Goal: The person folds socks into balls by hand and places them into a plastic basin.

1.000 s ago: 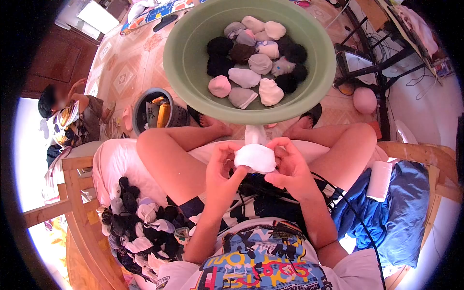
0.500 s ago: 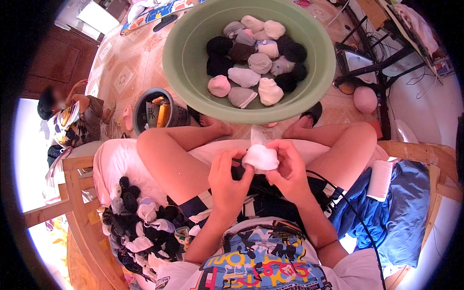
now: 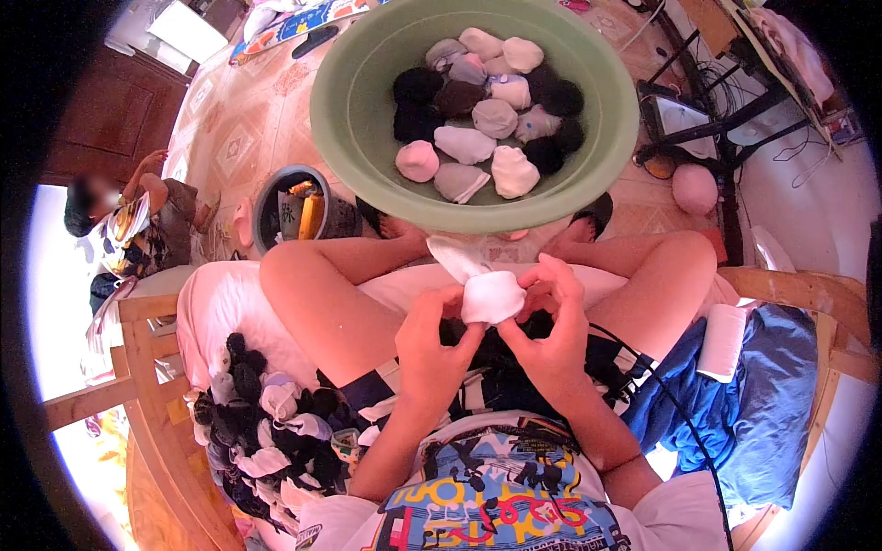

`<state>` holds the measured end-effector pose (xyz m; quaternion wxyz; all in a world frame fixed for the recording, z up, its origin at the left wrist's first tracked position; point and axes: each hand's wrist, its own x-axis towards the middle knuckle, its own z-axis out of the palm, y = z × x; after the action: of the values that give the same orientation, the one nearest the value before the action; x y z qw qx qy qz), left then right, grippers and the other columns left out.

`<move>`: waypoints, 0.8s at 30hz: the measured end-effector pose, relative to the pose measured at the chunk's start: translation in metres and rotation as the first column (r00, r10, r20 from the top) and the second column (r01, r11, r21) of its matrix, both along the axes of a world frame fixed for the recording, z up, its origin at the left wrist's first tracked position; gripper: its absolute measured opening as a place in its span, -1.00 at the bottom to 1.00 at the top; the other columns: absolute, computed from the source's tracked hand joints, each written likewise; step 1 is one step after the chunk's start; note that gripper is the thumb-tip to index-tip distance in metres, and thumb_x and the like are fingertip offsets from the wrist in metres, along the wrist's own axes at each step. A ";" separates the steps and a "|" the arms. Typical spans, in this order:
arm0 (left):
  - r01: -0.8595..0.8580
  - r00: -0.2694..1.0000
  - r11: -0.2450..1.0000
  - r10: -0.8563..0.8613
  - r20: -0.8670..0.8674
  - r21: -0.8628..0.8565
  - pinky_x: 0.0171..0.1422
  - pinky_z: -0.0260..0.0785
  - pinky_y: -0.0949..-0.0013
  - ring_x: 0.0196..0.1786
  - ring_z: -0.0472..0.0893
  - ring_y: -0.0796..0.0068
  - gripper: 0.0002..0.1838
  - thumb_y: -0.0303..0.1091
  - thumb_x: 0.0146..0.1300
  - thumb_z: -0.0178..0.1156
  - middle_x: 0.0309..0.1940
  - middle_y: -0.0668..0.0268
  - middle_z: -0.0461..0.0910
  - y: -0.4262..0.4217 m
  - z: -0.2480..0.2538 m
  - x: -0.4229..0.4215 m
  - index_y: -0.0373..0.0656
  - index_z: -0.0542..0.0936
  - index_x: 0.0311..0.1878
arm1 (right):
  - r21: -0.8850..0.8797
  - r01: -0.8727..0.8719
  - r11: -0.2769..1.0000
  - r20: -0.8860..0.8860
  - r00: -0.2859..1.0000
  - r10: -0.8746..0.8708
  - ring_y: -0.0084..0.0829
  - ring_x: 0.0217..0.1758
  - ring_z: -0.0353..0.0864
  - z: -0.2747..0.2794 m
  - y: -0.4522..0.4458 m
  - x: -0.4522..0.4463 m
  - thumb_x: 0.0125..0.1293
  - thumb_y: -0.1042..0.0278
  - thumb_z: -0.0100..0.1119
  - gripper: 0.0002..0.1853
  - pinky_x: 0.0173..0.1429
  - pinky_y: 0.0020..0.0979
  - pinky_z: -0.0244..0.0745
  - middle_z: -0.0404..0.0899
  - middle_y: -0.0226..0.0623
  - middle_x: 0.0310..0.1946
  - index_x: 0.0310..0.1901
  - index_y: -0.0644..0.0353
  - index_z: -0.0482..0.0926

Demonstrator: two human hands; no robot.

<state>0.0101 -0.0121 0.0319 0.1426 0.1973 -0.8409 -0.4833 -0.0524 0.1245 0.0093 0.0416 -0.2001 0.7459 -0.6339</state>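
Note:
A white sock (image 3: 493, 296), bunched at the near end with a loose part sticking out toward the upper left, is held between both hands above my lap. My left hand (image 3: 435, 340) pinches its left side. On its right side my right hand (image 3: 551, 321) grips it with thumb and fingers. Ahead, a large green basin (image 3: 354, 170) holds several balled socks, among them a pink one (image 3: 417, 163) and a white one (image 3: 514, 173). Beside my left thigh lies a heap of loose socks (image 3: 266, 432), black, white and grey.
A dark bucket (image 3: 340, 220) with yellow packaging stands left of the basin. Another person (image 3: 138, 220) sits at the far left. Blue bedding (image 3: 772, 404) and a white roll (image 3: 721, 343) lie at the right, near a wooden rail (image 3: 790, 292). A black cable crosses my right side.
Between my hands, the white sock has been turned and bunched, and its loose end has swung from straight ahead to the upper left. The other person's arm has moved slightly.

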 end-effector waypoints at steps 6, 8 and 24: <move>0.042 0.995 0.987 -0.054 -0.081 -0.153 -0.13 0.47 0.30 -0.25 0.62 0.27 -0.66 -0.58 0.00 0.37 -0.27 0.16 0.61 -0.002 -0.009 -0.001 -0.24 0.54 -0.11 | 0.147 0.020 0.989 -0.095 0.995 -0.006 -0.50 -0.31 0.50 0.000 0.002 -0.003 0.14 0.57 0.36 -0.29 -0.24 -0.49 0.48 0.57 -0.21 -0.13 0.30 0.19 0.21; 0.007 0.997 1.000 -0.009 -0.071 -0.024 -0.12 0.46 0.31 -0.25 0.62 0.39 -0.70 -0.57 0.03 0.37 -0.22 0.20 0.64 -0.002 -0.015 -0.001 -0.26 0.54 -0.14 | -0.184 0.041 0.982 0.322 0.947 0.020 -0.58 -0.35 0.48 -0.003 0.000 -0.004 0.24 0.60 0.26 -0.39 -0.29 -0.57 0.43 0.59 -0.27 -0.17 0.27 0.18 0.20; 0.162 0.986 -0.054 0.060 -0.158 0.985 0.26 0.44 0.22 0.16 0.57 0.27 -0.46 -0.20 0.26 0.34 0.08 0.18 0.57 -0.018 -0.032 0.002 -0.11 0.33 0.20 | -0.662 0.202 0.722 0.734 0.373 0.568 -0.74 -0.49 0.36 0.002 0.012 -0.020 0.31 0.41 0.29 -0.50 -0.50 -0.70 0.21 0.58 -0.37 -0.24 0.20 0.09 0.26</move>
<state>0.0118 -0.0302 0.0002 0.0005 0.1699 -0.2208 -0.9604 -0.0720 0.1368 0.0112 0.4458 0.0906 0.2889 -0.8424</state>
